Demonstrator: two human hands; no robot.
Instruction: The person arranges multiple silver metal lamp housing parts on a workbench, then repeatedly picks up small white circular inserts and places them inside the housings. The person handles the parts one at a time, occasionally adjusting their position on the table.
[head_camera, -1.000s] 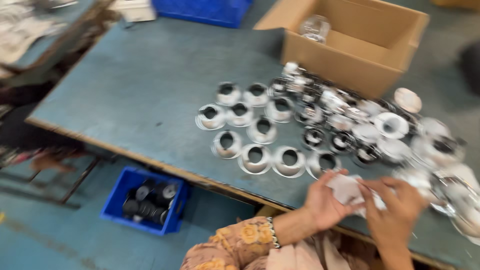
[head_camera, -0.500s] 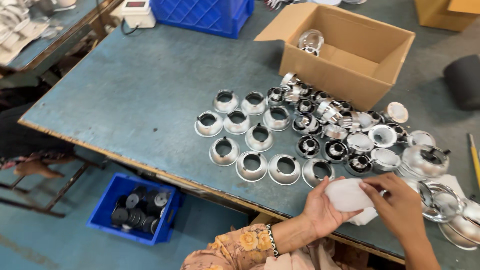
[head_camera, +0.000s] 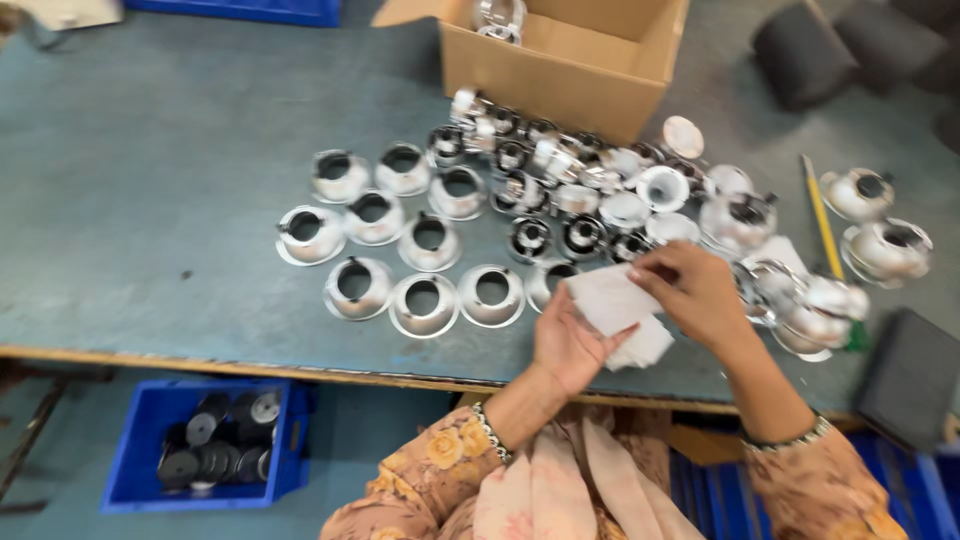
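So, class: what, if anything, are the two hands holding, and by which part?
Both hold a white cloth: the left hand supports it from beneath, and the right hand pinches its right edge.

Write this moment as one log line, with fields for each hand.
left hand: under white cloth | right hand: on cloth | nearby: metal cups, table

A white cloth (head_camera: 615, 300) is held between the hands. The metal cups (head_camera: 424, 305) are seen in shiny silver with dark openings, spread on a dull blue-grey bench (head_camera: 170, 180). A plain brown cardboard box (head_camera: 570, 70) is set behind them. A yellow pencil (head_camera: 822, 215) is laid at the right. Black discs are kept in a bright blue crate (head_camera: 140, 440). The sleeves (head_camera: 430, 480) are patterned with orange and yellow flowers.
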